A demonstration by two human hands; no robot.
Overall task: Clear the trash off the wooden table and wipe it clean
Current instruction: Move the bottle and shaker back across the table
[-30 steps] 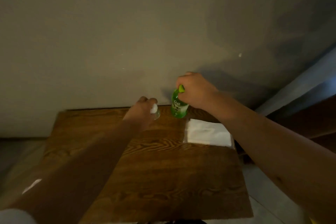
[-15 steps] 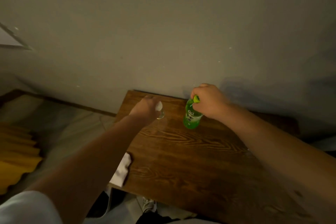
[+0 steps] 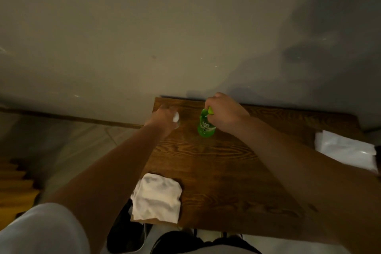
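Head view: right hand (image 3: pixel 225 115) fingers clench the upright green bottle (image 3: pixel 205 127) by its neck. Left hand (image 3: pixel 167 117) fingers grasp a small clear cup (image 3: pixel 176 120) just beside it on the table (image 3: pixel 216 171).

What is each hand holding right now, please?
Left hand: closed on a small clear bottle.
Right hand: closed on the green bottle.

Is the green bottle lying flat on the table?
No, the green bottle stands upright on the wooden table, gripped near its top by the right hand.
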